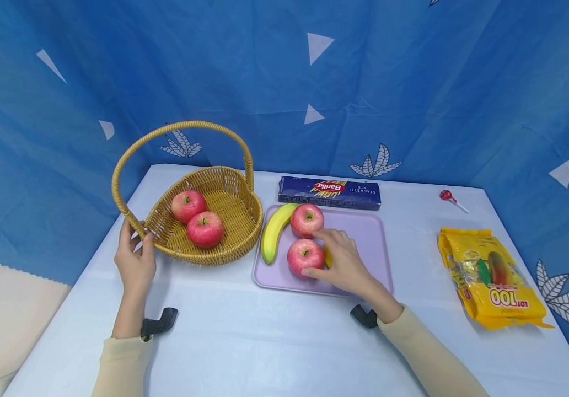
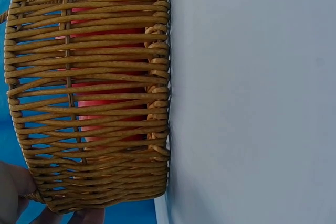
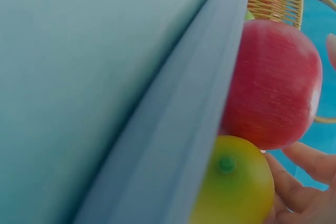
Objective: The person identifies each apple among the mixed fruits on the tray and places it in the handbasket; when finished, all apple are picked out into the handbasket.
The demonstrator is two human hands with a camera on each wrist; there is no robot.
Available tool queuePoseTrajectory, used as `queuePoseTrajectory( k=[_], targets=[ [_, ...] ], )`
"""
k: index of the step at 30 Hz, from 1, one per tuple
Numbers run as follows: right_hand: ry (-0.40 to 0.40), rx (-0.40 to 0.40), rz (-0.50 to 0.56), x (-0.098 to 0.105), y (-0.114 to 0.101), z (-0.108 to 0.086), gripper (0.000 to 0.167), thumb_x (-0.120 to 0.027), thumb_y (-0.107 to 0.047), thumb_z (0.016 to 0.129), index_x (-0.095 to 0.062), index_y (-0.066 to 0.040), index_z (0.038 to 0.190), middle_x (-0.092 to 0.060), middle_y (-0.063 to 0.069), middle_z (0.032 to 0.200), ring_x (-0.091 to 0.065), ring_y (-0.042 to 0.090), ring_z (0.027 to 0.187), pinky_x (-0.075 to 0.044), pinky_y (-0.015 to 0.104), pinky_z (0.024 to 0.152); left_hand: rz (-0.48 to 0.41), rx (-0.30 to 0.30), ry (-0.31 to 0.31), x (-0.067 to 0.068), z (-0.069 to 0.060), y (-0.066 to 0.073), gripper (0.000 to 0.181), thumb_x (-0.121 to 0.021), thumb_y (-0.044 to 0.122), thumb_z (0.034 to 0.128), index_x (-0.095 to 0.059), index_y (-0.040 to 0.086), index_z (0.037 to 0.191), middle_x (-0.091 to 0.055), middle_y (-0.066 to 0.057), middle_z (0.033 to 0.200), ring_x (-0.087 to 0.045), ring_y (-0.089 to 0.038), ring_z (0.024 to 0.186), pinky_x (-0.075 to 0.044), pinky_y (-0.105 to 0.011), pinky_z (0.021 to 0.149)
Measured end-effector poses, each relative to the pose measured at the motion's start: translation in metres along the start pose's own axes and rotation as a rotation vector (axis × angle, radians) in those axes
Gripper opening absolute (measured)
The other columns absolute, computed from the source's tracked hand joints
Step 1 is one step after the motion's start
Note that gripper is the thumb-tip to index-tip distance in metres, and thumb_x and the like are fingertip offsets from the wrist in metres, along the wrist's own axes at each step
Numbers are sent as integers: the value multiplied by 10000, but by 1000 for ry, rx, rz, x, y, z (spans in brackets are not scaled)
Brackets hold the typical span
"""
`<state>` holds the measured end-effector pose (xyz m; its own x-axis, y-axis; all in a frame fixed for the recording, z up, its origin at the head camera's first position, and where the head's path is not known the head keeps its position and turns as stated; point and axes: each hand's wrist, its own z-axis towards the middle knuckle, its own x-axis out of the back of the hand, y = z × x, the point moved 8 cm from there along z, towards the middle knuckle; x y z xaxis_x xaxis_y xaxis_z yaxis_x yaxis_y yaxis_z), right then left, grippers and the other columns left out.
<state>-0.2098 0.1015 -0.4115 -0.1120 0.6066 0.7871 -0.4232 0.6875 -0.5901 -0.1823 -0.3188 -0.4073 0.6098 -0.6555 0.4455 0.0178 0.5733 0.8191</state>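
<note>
On the left of the head view, my left hand (image 1: 135,264) grips the wicker basket (image 1: 235,251) where its tall handle meets the rim. Two red apples (image 1: 205,229) lie in the basket. My right hand (image 1: 346,262) is spread over the lilac tray (image 1: 371,231), thumb and fingers on either side of the nearer apple (image 1: 301,256). In the right wrist view a slight gap shows between the thumb and that apple (image 3: 275,85). A yellow-green fruit (image 3: 231,182) with a green nub sits beside it, mostly hidden by the hand in the head view.
A banana (image 1: 275,231) and another apple (image 1: 307,219) also lie on the tray. Behind it is a blue spaghetti box (image 1: 329,193). To the right are a red lollipop (image 1: 447,196) and a yellow snack bag (image 1: 495,281). Blue cloth hangs behind the table.
</note>
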Motion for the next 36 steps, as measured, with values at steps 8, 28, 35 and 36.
queuePoseTrajectory(
  k=[8,28,35,36],
  targets=[
    [3,50,-71,-4,-1,-2,830,-847,-475,692,-542,-107,1370,-581,98,1272,-478,270,1150,-376,422,858,4,2,4,-1,1,-1,577,-503,99,1010,-330,289,1526,-538,-140,1376,-577,-331,1219,-542,-272,981],
    [3,78,-101,-5,-3,-1,805,-902,-387,634,-565,-114,1313,-635,62,1200,-506,245,1110,-358,378,811,21,-12,14,0,1,-3,564,-504,107,1011,-341,296,1517,-538,-135,1365,-582,-329,1221,-541,-227,969],
    [19,85,-91,-4,-2,0,791,-908,-385,621,-587,-113,1292,-653,59,1176,-518,236,1093,-358,371,801,3,-16,18,0,1,-2,562,-506,94,1006,-356,295,1510,-542,-139,1360,-585,-340,1211,-538,-182,945],
    [19,86,-89,-4,-2,0,788,-907,-386,620,-590,-113,1288,-654,58,1173,-520,236,1093,-360,372,801,6,-13,18,0,1,-3,565,-506,96,1007,-352,302,1510,-543,-131,1362,-586,-333,1212,-537,-180,946]
  ],
)
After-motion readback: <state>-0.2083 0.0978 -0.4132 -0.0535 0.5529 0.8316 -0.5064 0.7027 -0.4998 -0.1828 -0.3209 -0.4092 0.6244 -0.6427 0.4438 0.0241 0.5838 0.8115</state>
